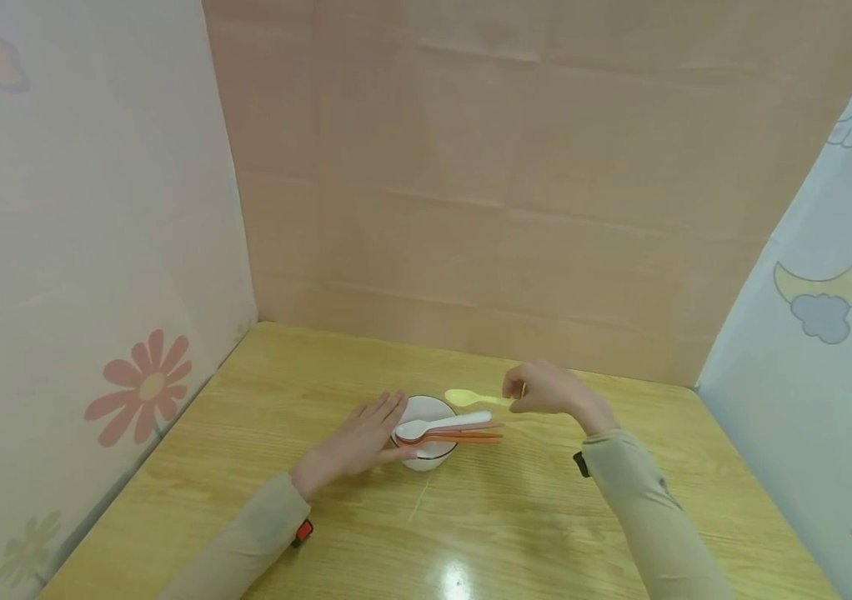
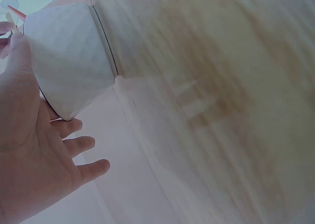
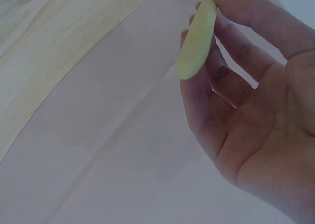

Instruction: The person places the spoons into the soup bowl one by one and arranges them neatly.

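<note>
A white bowl (image 1: 423, 408) with a dark rim stands on the table. Across it lies a white spoon (image 1: 444, 423), along with orange utensils (image 1: 474, 437) and a pink one, their handles pointing right. My left hand (image 1: 358, 440) rests against the bowl's left side, fingers extended along the far rim and thumb on the near side. In the left wrist view that hand (image 2: 44, 140) touches the bowl's rim. Right of the bowl, my right hand (image 1: 546, 389) pinches a yellow spoon (image 1: 467, 397) by its handle end, its scoop pointing left. The right wrist view shows the yellow spoon's end (image 3: 197, 44) between thumb and fingers.
The wooden table (image 1: 546, 517) is enclosed by a plain pinkish sheet (image 1: 471, 208) behind and printed sheets at the left (image 1: 96, 250) and right (image 1: 809, 375). Black bands show near both sleeve cuffs, the left one with a red part.
</note>
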Available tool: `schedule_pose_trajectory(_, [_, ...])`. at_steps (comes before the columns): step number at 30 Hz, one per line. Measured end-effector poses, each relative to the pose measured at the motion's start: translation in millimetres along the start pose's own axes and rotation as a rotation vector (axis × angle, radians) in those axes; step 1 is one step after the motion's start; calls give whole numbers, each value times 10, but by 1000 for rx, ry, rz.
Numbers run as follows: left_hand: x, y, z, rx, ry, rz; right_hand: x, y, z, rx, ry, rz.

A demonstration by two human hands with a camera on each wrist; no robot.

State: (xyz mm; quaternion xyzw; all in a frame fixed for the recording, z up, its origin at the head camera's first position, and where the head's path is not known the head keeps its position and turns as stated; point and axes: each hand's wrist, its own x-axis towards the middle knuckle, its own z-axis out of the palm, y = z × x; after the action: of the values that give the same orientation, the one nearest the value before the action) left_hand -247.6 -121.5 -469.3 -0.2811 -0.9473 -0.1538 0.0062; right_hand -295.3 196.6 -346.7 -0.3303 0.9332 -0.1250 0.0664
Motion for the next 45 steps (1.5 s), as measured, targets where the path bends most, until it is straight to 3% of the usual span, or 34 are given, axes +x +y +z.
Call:
schedule_pose_trajectory(20, [10,-14,-8,7,0,6,195,-172,-10,-53,-45,-83])
schedule_pose_trajectory(33, [14,-17,-9,10,-8,2,355,-230,95,-88,-96,-1])
schedule_pose_trajectory(45, [11,-22,20,4,-1,6,450,-328,132,-125,-120,-44])
